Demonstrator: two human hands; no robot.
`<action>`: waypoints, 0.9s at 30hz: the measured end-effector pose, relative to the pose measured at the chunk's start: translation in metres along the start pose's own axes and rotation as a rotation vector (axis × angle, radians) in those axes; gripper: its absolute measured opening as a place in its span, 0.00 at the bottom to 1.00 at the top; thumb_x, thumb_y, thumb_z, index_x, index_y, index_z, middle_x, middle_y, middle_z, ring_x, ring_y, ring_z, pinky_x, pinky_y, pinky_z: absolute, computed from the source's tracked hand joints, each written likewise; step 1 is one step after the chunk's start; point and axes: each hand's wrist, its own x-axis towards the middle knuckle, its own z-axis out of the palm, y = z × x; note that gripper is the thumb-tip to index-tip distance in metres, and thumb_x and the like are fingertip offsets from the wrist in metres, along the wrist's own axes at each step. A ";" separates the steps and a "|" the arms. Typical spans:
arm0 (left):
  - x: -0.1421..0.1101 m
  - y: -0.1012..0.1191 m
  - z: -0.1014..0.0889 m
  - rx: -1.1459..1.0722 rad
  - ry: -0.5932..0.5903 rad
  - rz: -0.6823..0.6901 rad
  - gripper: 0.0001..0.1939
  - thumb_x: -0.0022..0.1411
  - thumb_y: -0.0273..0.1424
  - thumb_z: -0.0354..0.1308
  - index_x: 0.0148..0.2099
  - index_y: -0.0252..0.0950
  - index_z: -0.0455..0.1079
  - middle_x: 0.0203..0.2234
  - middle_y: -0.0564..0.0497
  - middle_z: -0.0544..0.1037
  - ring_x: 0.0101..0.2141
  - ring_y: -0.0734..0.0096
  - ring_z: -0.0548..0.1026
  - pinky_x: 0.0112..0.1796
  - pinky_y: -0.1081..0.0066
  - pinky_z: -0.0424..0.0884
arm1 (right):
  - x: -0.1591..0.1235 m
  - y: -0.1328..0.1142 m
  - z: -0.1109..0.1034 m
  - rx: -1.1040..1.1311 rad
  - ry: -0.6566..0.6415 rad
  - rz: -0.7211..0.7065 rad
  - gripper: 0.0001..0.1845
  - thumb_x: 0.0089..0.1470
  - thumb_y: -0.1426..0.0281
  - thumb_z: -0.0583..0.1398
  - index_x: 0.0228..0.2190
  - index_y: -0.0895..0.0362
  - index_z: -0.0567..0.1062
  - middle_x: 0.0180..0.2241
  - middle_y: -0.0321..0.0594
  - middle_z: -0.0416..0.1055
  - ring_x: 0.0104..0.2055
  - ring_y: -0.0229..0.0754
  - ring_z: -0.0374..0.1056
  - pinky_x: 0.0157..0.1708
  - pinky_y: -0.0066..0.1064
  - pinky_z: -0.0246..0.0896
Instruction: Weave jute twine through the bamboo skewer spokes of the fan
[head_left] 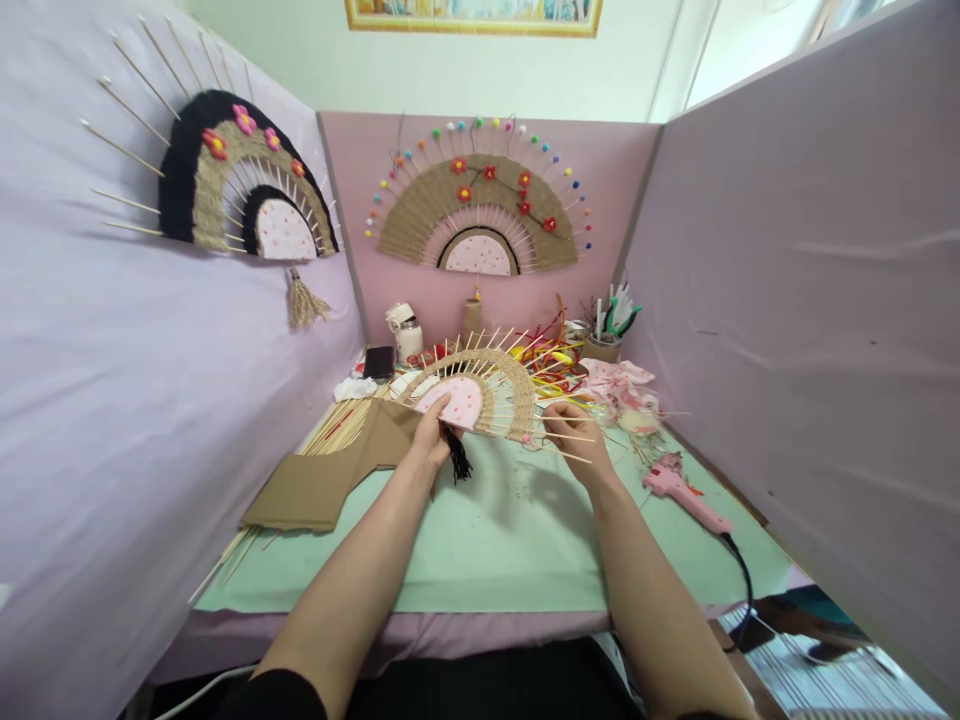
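Observation:
A half-round fan (520,392) of woven twine on thin wooden sticks is held tilted above the table. My left hand (432,438) is closed on its lower edge, with the thumb on the white half-circle (461,398) with pink dots. A black tassel (457,458) hangs just beside that hand. At the fan's right end, my right hand (574,440) is closed by the bare stick ends, fingertips pinched together; what they pinch is too small to make out. A small pink bead-like spot (526,437) sits on the twine near the lower right corner.
A pink glue gun (688,498) with a cord lies at the right. Brown card pieces (304,492) and loose sticks (335,425) lie at the left. Behind are coloured pipe cleaners (551,355), a tool pot (602,347) and a bottle (409,340). Finished fans (420,215) hang on the partitions.

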 end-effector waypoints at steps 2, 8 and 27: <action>-0.001 -0.001 0.001 -0.020 0.015 0.002 0.09 0.55 0.22 0.57 0.41 0.31 0.70 0.25 0.49 0.79 0.22 0.75 0.76 0.25 0.78 0.73 | -0.003 -0.001 0.004 -0.079 -0.044 -0.008 0.13 0.43 0.60 0.63 0.23 0.56 0.70 0.19 0.33 0.60 0.21 0.33 0.52 0.20 0.27 0.47; -0.002 0.000 0.002 -0.037 0.038 0.021 0.07 0.55 0.23 0.57 0.39 0.33 0.70 0.22 0.52 0.77 0.19 0.78 0.74 0.21 0.81 0.71 | -0.017 -0.009 0.020 -0.229 -0.241 -0.096 0.11 0.47 0.60 0.61 0.23 0.55 0.74 0.22 0.37 0.64 0.24 0.37 0.57 0.26 0.30 0.53; 0.000 -0.002 0.000 -0.048 0.010 0.037 0.13 0.54 0.23 0.59 0.44 0.33 0.70 0.27 0.49 0.79 0.22 0.75 0.76 0.25 0.79 0.73 | -0.022 0.003 0.023 -0.096 -0.407 0.036 0.24 0.48 0.51 0.57 0.15 0.57 0.71 0.13 0.32 0.50 0.18 0.33 0.42 0.20 0.29 0.36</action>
